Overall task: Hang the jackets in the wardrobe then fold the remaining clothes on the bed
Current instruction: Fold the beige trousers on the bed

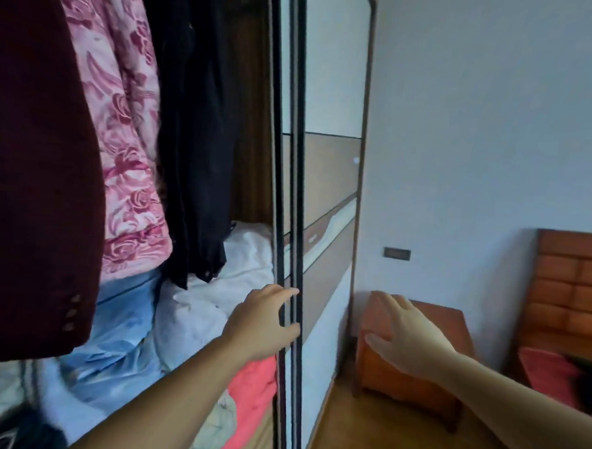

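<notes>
Left hand (260,320) curled round dark metal edge of sliding wardrobe door (294,258), right hand (403,333) spread, empty (hovering over orange wooden bedside cabinet (427,379)); best slid steadily, clear of hanging black jacket (196,133).

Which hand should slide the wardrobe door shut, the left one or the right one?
Probably the left hand. Its fingers already curl round the dark edge of the sliding door. The right hand hangs open in the air, over by the wooden bedside cabinet, touching nothing.
</notes>
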`<action>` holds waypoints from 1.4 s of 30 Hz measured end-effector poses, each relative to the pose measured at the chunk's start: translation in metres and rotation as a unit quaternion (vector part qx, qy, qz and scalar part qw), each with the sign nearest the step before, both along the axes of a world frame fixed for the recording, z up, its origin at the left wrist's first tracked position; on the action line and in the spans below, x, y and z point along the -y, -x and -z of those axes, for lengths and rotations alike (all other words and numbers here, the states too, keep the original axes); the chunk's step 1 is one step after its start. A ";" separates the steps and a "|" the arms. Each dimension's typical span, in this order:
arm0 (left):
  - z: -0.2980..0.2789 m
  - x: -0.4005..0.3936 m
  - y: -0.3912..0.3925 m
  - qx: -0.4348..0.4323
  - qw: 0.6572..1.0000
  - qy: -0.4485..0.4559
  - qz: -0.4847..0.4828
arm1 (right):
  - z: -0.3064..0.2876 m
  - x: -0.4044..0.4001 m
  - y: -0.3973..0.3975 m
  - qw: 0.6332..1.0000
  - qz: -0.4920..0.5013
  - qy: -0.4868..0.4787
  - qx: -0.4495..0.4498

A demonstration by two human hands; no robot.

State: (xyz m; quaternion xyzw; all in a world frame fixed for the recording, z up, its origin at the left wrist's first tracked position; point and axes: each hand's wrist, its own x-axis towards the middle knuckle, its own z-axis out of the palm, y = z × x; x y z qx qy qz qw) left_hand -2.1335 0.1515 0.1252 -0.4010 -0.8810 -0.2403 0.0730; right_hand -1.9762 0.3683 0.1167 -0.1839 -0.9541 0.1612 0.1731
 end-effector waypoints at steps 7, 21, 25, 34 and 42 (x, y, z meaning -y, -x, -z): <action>0.039 -0.062 -0.084 0.047 0.984 0.035 0.166 | 0.034 0.014 -0.156 0.984 0.174 -0.003 0.029; 0.085 -0.031 -0.425 0.014 0.879 0.116 0.463 | 0.100 0.229 -0.557 0.844 0.532 0.067 0.012; 0.083 0.008 -0.517 0.011 0.827 0.124 0.548 | 0.103 0.320 -0.629 0.793 0.602 0.089 -0.001; 0.100 0.047 -0.615 -0.003 0.767 0.147 0.625 | 0.108 0.391 -0.704 0.735 0.671 0.100 0.004; 0.124 -0.019 -0.561 0.006 0.801 0.177 0.571 | 0.118 0.294 -0.655 0.770 0.629 0.106 0.025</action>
